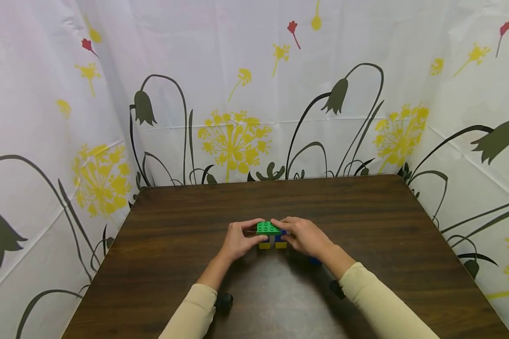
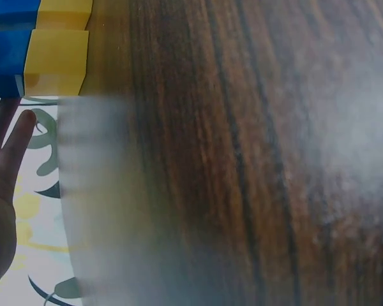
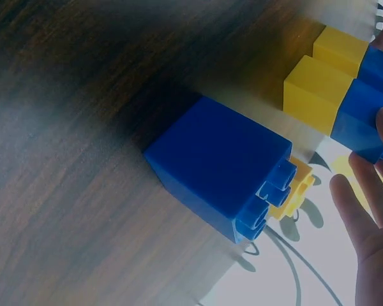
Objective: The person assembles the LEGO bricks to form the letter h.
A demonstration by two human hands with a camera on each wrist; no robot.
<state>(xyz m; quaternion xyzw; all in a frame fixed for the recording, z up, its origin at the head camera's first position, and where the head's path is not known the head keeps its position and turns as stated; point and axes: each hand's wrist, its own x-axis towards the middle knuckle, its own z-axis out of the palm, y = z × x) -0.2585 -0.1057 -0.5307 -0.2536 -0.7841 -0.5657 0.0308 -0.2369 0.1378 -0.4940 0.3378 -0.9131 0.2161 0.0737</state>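
As forearms angle inward, 2 hands (thumbs nearer) grip a green brick, plus 2 blue-yellow stacks beneath.

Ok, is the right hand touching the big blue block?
Apart: the right wrist view plainly shows a gap, with patterned curtain visible between the right hand and the big blue block.

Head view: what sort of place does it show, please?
Probably a screened-off workspace, though what lies beyond is hidden: a flowered curtain on three sides of a brown table, with toy bricks on it.
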